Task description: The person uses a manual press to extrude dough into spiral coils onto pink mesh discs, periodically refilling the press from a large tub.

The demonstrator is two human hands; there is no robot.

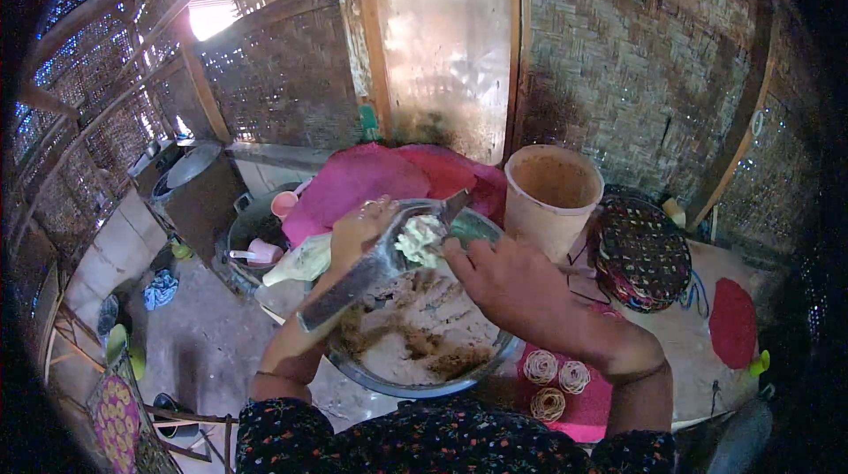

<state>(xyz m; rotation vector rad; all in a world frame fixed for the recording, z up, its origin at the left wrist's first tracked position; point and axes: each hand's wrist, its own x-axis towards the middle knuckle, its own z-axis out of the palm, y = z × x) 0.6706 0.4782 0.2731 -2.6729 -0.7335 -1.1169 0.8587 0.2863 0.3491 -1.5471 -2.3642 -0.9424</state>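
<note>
Steel bowl (415, 381) holds crumbly brown mash; left hand (358, 231) grips grater (371, 271), right hand (503, 284) pinches pale-green lump (418, 240).

Table (698, 359) w/ bowl (415, 381), bucket (549, 196)

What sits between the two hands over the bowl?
In the head view, a pale green lump of dough lies on the metal grater held by the left hand, right beside the right hand, above the bowl.

One head-worn fisheye view looks steeply down, close over the bowl (424, 341).
</note>
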